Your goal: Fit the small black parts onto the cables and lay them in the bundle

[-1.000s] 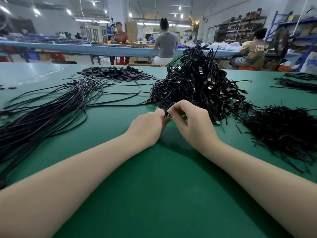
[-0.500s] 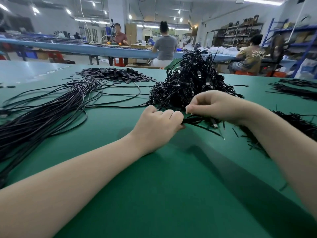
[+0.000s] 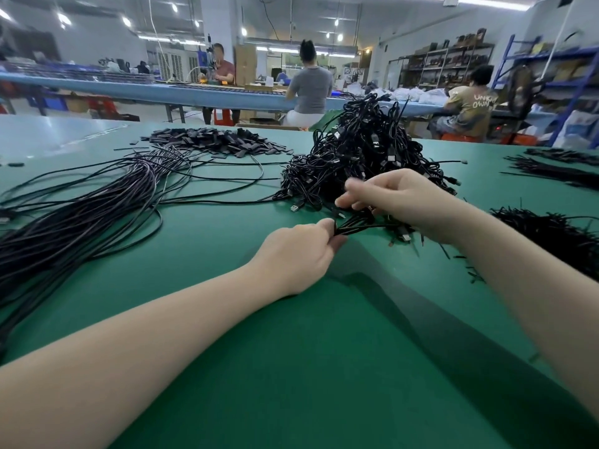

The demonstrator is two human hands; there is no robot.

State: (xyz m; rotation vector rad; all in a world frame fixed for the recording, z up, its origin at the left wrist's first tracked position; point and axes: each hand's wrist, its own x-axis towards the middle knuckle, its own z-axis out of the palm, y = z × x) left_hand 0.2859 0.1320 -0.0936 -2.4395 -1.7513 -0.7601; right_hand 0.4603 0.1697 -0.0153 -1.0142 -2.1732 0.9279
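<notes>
My left hand (image 3: 298,254) rests on the green table (image 3: 324,367) and pinches the ends of a few thin black cables (image 3: 359,225). These cables run right, under my right hand (image 3: 395,197). My right hand hovers at the foot of a tall tangled pile of black cables (image 3: 359,157), fingers blurred and partly curled; whether it holds anything is unclear. A long bundle of straight black cables (image 3: 81,215) lies at the left. A heap of small flat black parts (image 3: 214,142) sits behind that bundle.
A loose heap of short black pieces (image 3: 551,234) lies at the right, with more dark bundles (image 3: 557,166) at the far right. Beyond the table's far edge, three people sit at a long blue bench (image 3: 181,92). Shelving stands at the back right.
My right hand has gone from meeting the left hand to the base of the tangled pile. My left hand still pinches the cable ends and has barely shifted.
</notes>
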